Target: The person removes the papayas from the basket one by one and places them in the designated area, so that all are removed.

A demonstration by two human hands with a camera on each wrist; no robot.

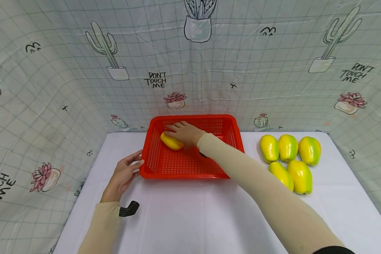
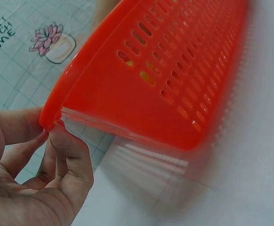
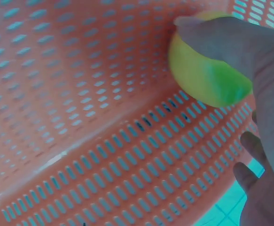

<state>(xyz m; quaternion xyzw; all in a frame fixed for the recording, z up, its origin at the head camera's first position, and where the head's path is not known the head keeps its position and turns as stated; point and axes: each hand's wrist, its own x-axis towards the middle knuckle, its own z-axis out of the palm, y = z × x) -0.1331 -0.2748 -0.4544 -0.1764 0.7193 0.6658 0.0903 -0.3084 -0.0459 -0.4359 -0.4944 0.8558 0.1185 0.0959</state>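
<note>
The right hand reaches across the table into the red perforated basket, its fingers curled over a yellow-green mango. The right wrist view shows the fingers wrapped over the top of the fruit, which sits low against the slotted basket wall and floor. The mango lies under the palm in the far left part of the basket. Whether it already rests its full weight on the floor I cannot tell, though the grip looks closed around it rather than loosened.

The left hand lies at the basket's near left corner. In the left wrist view its thumb and fingertips touch the rim at that corner, the fingers only lightly bent, holding nothing else. That contact reads as bracing: it likely keeps the light basket from sliding while the other hand works inside it.

Off to the right of the right forearm, well apart from the basket, five more mangoes sit clustered on the white tabletop, three in a far row and two nearer, touching or nearly so. A small black clip-like piece shows by the left sleeve. A cactus-print cloth hangs behind.
</note>
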